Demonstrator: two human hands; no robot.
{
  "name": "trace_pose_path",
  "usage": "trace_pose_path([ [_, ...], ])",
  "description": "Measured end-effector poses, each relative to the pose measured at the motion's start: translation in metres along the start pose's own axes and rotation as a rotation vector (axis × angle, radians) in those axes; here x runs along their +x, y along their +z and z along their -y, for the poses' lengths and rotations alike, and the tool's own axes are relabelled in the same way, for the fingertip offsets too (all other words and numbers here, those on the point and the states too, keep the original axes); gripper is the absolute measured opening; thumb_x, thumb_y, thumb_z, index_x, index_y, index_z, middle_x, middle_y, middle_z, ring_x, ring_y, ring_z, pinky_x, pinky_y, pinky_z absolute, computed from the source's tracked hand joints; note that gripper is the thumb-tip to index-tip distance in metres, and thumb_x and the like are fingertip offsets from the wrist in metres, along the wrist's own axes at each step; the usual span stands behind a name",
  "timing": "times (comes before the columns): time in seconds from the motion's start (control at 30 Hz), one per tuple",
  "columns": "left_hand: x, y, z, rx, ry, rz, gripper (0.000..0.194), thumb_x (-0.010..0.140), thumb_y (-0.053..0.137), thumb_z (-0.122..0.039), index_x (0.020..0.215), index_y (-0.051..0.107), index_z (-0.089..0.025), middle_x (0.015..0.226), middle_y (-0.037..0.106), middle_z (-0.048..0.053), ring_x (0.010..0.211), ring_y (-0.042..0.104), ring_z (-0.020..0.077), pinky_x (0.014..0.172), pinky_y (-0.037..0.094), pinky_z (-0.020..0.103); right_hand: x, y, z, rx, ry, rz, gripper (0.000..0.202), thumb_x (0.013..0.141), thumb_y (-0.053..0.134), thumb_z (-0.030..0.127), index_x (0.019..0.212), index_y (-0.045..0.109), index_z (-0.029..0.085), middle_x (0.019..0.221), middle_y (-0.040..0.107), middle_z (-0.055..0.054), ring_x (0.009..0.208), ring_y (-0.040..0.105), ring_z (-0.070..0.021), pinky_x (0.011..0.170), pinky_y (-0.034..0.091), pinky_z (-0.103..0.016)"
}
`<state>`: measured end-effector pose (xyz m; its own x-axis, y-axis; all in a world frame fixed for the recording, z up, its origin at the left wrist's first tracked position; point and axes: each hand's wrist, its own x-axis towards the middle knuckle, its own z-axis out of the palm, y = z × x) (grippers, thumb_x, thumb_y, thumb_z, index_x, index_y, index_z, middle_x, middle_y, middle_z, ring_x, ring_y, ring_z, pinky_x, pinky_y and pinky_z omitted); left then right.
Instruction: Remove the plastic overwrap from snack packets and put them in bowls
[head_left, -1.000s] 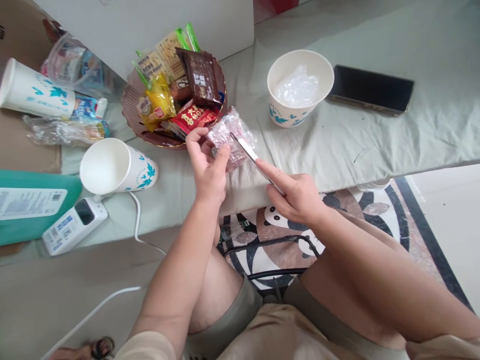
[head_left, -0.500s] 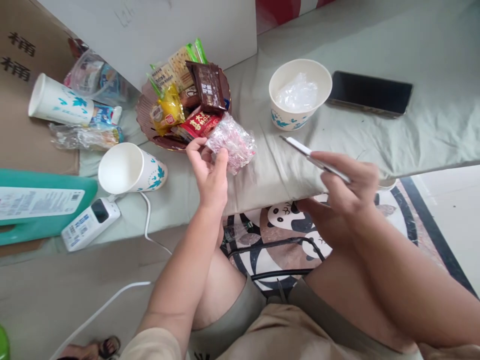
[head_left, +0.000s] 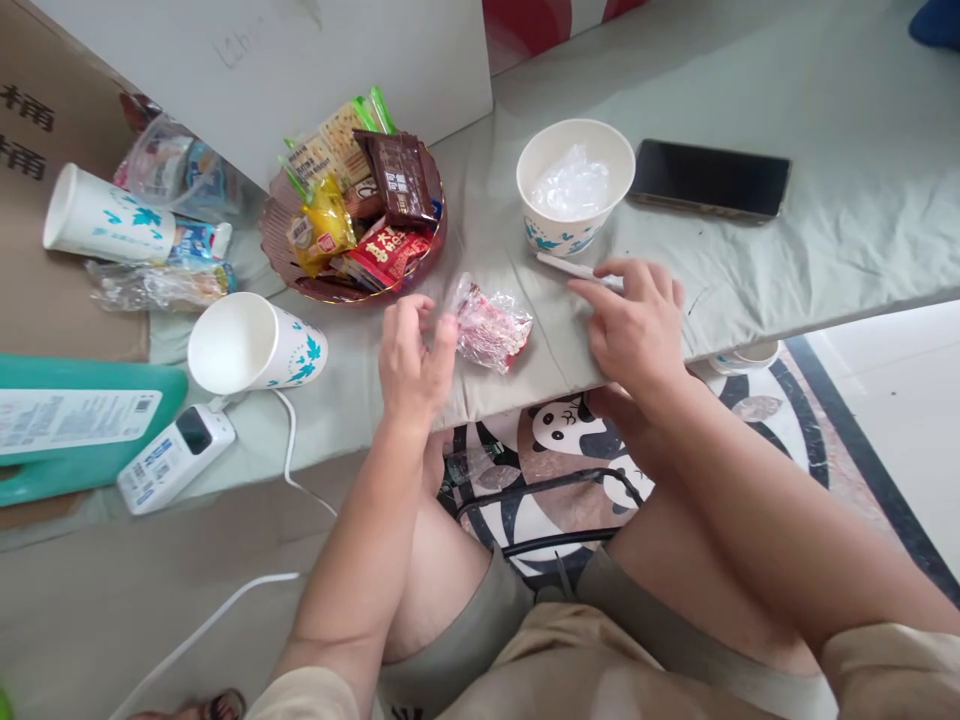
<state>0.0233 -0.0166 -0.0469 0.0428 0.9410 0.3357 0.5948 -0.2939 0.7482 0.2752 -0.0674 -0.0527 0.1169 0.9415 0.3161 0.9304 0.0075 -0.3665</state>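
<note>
- Left hand (head_left: pixel 416 355): half unfurled, fingers bent inward, thumb parted from them with a gap between; gripping nothing.
- Just to the right of that thumb: a wrapped packet (head_left: pixel 493 328), crinkled clear film over pink and red, lying on the pale green cloth (head_left: pixel 757 265) near its front edge. Contact between thumb and film: too close to judge.
- Right hand (head_left: pixel 637 318): loosely curled, back upward, knuckles bent, fingertips at the right end of a slim white tool (head_left: pixel 564 265). Impossible to tell whether pinched or merely touched there.
- Left end of the tool: clear of the fingers, pointing left, close to the foot of a paper bowl (head_left: pixel 553 232).
- Inside the paper bowl: crumpled clear plastic (head_left: pixel 574 185).
- Between both hands: the wrapped packet, nearer to the left hand than to the right.
- Beyond the right hand, to the right of the paper bowl: a dark phone (head_left: pixel 712 178), flat on the cloth.
- Beyond the left hand: a ribbed, gold-rimmed bowl (head_left: pixel 281 250), heaped with packaged snacks (head_left: pixel 394 180).
- Left of the left hand, well apart from the packet: a paper cup (head_left: pixel 296 355) with blue leaves.
</note>
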Motion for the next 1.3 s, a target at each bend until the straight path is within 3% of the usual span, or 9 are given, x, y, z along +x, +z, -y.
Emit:
trace_pose_path([
  [0.1,0.000,0.005,0.000,-0.057,0.007,0.048,0.040,0.078,0.079,-0.047,0.106,0.064,-0.023,0.111,0.068,0.007,0.101,0.064,0.0228,0.081,0.053,0.033,0.000,0.001,0.010,0.139,-0.060,0.001,0.038,0.093,0.051,0.021,0.125,0.071,0.022,0.130,0.067,-0.015,0.120,0.060,-0.0345,0.099,0.045,-0.052],
  [0.23,-0.002,0.011,-0.011,-0.234,-0.148,0.186,0.020,0.086,0.068,-0.040,0.079,0.062,-0.021,0.069,0.058,-0.002,0.061,0.054,0.0122,0.057,0.045,0.025,-0.001,0.009,0.025,0.410,-0.203,0.086,0.057,0.087,0.055,0.027,0.143,0.057,0.017,0.141,0.065,-0.017,0.129,0.059,-0.0347,0.103,0.047,-0.052],
  [0.33,-0.001,0.012,-0.016,-0.382,-0.251,0.270,0.023,0.084,0.066,-0.039,0.072,0.060,-0.020,0.060,0.053,-0.004,0.052,0.051,0.0101,0.050,0.043,0.022,-0.001,0.011,0.028,0.506,-0.195,0.121,0.064,0.081,0.053,0.017,0.145,0.056,0.018,0.127,0.072,-0.014,0.116,0.066,-0.0323,0.097,0.051,-0.051],
  [0.53,0.007,0.006,-0.013,-0.367,-0.441,0.142,0.014,0.075,0.062,-0.027,0.063,0.056,-0.021,0.056,0.060,-0.003,0.045,0.059,0.0113,0.041,0.039,0.020,0.005,-0.001,0.014,0.622,-0.127,-0.019,0.020,0.076,0.056,0.010,0.083,0.069,0.023,0.107,0.075,-0.008,0.102,0.071,-0.0264,0.091,0.055,-0.044],
  [0.87,0.010,-0.009,0.003,-0.147,-0.473,0.094,0.011,0.071,0.056,-0.022,0.059,0.055,-0.021,0.052,0.057,-0.003,0.046,0.056,0.0123,0.043,0.037,0.022,0.010,-0.016,-0.034,0.482,0.268,-0.164,0.022,0.066,0.051,0.008,0.068,0.065,0.024,0.095,0.076,-0.004,0.101,0.070,-0.0285,0.102,0.049,-0.053],
  [1.0,0.005,-0.006,0.004,0.048,-0.239,-0.039,0.016,0.071,0.059,-0.020,0.086,0.063,-0.021,0.082,0.068,0.003,0.070,0.065,0.0175,0.062,0.051,0.030,0.010,-0.023,-0.029,0.458,0.242,-0.326,0.027,0.074,0.045,0.009,0.070,0.068,0.024,0.093,0.074,-0.006,0.101,0.068,-0.0285,0.101,0.047,-0.054],
  [1.1,0.002,-0.004,0.001,0.149,0.172,-0.105,0.036,0.069,0.064,-0.018,0.105,0.063,-0.022,0.114,0.068,0.010,0.108,0.066,0.0262,0.094,0.055,0.042,0.003,-0.025,-0.016,0.440,-0.051,-0.319,0.020,0.080,0.052,0.017,0.088,0.068,0.025,0.097,0.073,-0.007,0.098,0.067,-0.0277,0.094,0.049,-0.049],
  [1.2,0.001,-0.003,-0.003,0.216,0.421,0.153,0.032,0.075,0.073,-0.025,0.106,0.066,-0.023,0.123,0.068,0.010,0.126,0.061,0.0323,0.113,0.046,0.052,-0.003,-0.020,-0.006,0.305,-0.259,-0.138,0.024,0.082,0.062,0.025,0.106,0.069,0.027,0.110,0.073,-0.007,0.105,0.065,-0.0291,0.095,0.046,-0.049],
  [1.3,0.001,-0.004,-0.003,0.216,0.415,0.369,0.021,0.084,0.070,-0.026,0.104,0.069,-0.022,0.123,0.072,0.010,0.118,0.067,0.0296,0.106,0.052,0.048,-0.004,-0.011,-0.006,0.181,-0.238,-0.079,0.025,0.083,0.063,0.019,0.105,0.070,0.028,0.114,0.073,-0.006,0.112,0.063,-0.0290,0.096,0.043,-0.048],
])
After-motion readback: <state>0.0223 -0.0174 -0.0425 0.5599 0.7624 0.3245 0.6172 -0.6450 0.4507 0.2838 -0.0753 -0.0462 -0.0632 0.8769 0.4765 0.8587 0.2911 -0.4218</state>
